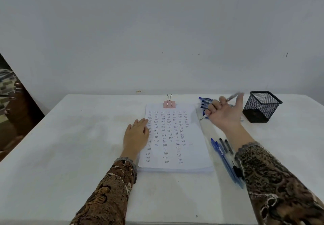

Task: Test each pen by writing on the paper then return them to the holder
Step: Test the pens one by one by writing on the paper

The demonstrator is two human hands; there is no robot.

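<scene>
nearby, lower right: loose pens (226, 160) lie flat. mid-frame, left hand (135, 135) rests flat, fingers straight, on paper (190, 137). upper right, right hand (224, 113) grips blurred pen (234, 96) near mesh holder (262, 106); likely light, stiff, slick, so hold mid-barrel.

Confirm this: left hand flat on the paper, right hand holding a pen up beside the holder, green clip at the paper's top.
The clip is pink, not green; the head view shows it. The rest stands: left hand flat on the paper, right hand holding a pen up beside the holder.
</scene>
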